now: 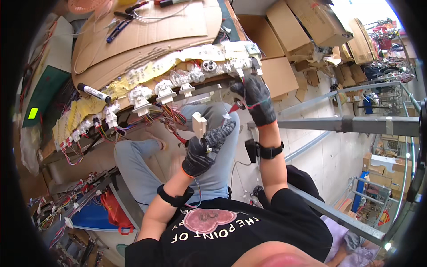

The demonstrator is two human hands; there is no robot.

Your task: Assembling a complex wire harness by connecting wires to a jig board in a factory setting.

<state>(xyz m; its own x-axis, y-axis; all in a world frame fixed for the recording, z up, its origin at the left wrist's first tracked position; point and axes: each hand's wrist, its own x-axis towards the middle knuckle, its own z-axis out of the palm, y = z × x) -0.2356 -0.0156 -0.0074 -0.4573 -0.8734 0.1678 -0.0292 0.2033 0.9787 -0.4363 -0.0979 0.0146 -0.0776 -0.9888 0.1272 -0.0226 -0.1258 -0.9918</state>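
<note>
The left hand (202, 151) had its gloved fingers closed on a cream connector block (199, 124), off the near edge of the counter (236, 22); the right hand (255, 100) was by the counter's near right corner, fingers bent, their grip unclear; white connectors (141, 100) lined the near edge; a marker (93, 92) lay near its left part.

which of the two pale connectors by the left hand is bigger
The blocky cream connector, just above the left hand in the picture; the white connector by its fingers, farther right, looks much smaller.
</note>
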